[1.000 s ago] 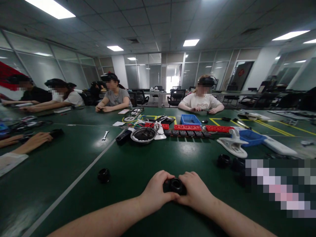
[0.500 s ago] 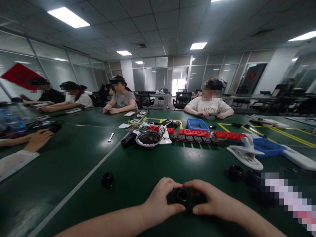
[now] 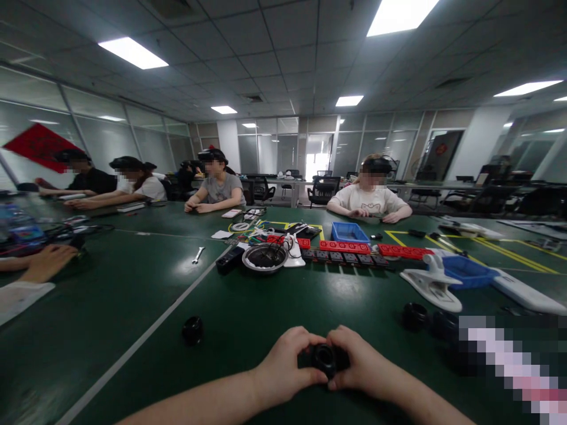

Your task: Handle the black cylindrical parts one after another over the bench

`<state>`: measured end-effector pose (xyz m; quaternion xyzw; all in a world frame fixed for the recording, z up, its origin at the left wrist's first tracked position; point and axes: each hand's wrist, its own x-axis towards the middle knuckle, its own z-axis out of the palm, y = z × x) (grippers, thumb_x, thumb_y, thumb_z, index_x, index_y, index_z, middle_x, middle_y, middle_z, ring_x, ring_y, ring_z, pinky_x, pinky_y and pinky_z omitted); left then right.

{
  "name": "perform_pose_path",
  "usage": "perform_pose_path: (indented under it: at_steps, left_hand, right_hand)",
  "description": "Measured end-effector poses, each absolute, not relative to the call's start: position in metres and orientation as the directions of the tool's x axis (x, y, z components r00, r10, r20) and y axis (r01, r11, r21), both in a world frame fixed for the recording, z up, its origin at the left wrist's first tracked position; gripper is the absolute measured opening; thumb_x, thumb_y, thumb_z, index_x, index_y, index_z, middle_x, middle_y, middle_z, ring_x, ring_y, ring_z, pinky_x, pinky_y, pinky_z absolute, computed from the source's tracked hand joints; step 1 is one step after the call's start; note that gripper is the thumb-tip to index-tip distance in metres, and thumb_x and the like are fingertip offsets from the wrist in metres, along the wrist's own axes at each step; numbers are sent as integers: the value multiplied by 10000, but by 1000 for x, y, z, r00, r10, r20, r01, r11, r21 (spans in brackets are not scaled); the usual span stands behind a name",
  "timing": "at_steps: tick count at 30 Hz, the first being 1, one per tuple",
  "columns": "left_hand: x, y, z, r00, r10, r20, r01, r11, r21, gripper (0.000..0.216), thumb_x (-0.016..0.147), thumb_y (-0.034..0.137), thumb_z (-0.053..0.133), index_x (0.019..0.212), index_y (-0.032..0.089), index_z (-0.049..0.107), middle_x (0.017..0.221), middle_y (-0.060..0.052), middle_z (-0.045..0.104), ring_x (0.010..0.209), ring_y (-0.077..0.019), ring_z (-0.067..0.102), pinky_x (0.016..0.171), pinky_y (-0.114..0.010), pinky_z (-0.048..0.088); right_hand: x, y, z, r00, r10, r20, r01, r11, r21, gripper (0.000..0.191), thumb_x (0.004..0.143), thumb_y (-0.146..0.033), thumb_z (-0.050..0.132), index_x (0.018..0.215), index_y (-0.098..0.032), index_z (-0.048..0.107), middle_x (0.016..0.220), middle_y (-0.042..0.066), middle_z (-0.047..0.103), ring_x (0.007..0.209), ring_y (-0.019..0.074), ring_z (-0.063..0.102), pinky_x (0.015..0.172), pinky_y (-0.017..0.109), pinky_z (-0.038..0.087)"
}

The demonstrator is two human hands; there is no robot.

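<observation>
In the head view, a small black ring-shaped piece (image 3: pixel 325 358) with a hollow centre, looking like a little tyre, is between my two hands low in the middle. My left hand (image 3: pixel 290 361) curls round its left side, with the fingers over the top and the thumb at the bottom. From the right, my right hand (image 3: pixel 357 359) closes on it, fingertips and thumb meeting those of the left. A similar black ring (image 3: pixel 192 330) stands on the green table to the left. Another black ring (image 3: pixel 415 317) lies off to the right.
A metal bowl (image 3: pixel 244 265) with cables, a wrench (image 3: pixel 198 255) and red power strips (image 3: pixel 344 246) cross the table's middle. Blue trays (image 3: pixel 472 276) and a white clamp-like stand (image 3: pixel 432 289) are at right. A co-worker's hand (image 3: pixel 51 262) is at left; other people sit across.
My right hand has moved left and closed in on the black ring, narrowing the gap between my hands. The camera view has tilted up slightly. The co-worker's hand at left has shifted left.
</observation>
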<state>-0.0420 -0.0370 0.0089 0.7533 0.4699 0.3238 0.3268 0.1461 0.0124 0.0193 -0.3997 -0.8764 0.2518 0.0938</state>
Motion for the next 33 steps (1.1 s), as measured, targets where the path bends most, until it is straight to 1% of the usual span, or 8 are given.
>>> perform_pose_path:
  at_steps: [7,9,12,17,21,26,30,33]
  left_hand:
    - [-36,-42,7,145,968,203,613,-249,750,410,596,191,772,969,173,603,897,-22,557,810,-195,508,728,-287,412]
    - [-38,-43,10,187,958,217,609,-287,740,409,619,181,754,995,179,593,916,-26,561,836,-197,509,751,-290,415]
    - [-43,-43,15,356,906,229,547,-400,735,444,672,153,717,1085,212,564,995,-27,566,924,-198,506,819,-291,405]
    - [-50,-39,15,476,847,237,479,-475,738,499,697,142,709,1152,246,532,1046,-26,564,969,-190,505,864,-295,393]
    - [-50,-35,11,470,851,234,481,-469,741,507,663,157,750,1123,248,558,994,-8,575,909,-184,518,815,-273,400]
    - [-45,-33,5,339,923,184,548,-352,759,489,565,204,818,1005,200,605,895,2,568,835,-185,527,733,-262,406]
    - [-40,-34,2,146,973,177,631,-229,741,475,498,239,842,904,167,605,851,-4,558,808,-199,517,728,-286,401]
    - [-41,-35,4,169,967,190,626,-254,738,455,534,228,821,928,177,600,880,-11,565,829,-204,511,745,-292,399]
  right_hand:
    - [130,-7,17,-542,830,133,790,557,-256,344,610,-456,703,740,-165,574,754,34,582,745,222,501,682,330,332]
    - [133,-7,19,-578,807,123,758,586,-287,417,586,-456,725,851,-163,592,834,47,590,806,242,504,728,354,339]
    - [146,-1,26,-687,727,16,647,622,-441,557,534,-372,782,1020,-190,581,976,45,562,906,240,493,781,338,356]
    - [158,9,35,-762,638,-113,571,579,-582,410,548,-204,779,931,-199,635,920,11,575,883,207,511,762,285,376]
    - [153,9,33,-724,681,-106,614,568,-548,301,567,-189,766,844,-189,647,840,-2,587,811,193,516,704,270,365]
    - [140,3,20,-632,773,-53,715,556,-424,322,531,-340,779,749,-163,621,755,17,591,725,205,515,616,275,338]
    - [128,-7,15,-546,836,57,790,537,-296,238,657,-377,657,746,-164,601,766,64,614,755,248,525,713,370,336]
    - [128,-7,20,-575,817,47,773,561,-295,350,590,-405,705,832,-174,603,858,79,608,831,282,512,763,412,335]
